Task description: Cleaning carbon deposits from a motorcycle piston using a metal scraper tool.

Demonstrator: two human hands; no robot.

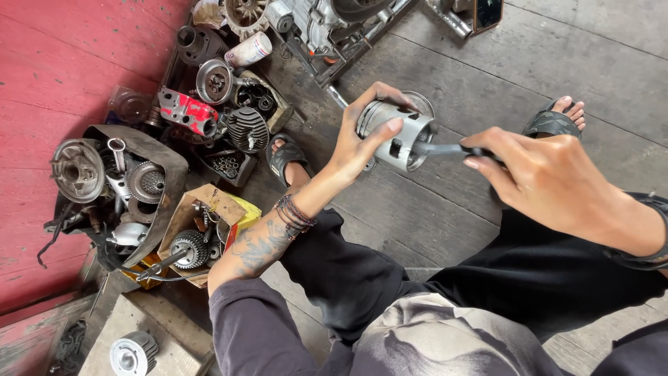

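Left hand (362,143): gripping the silver piston (402,136), lifted above the plank floor (487,83).
Right hand (543,174): closing around a dark tool (445,148); handle hidden.
Tool tip: disappearing inside the piston's side.
Piston base: partly covered by fingers.
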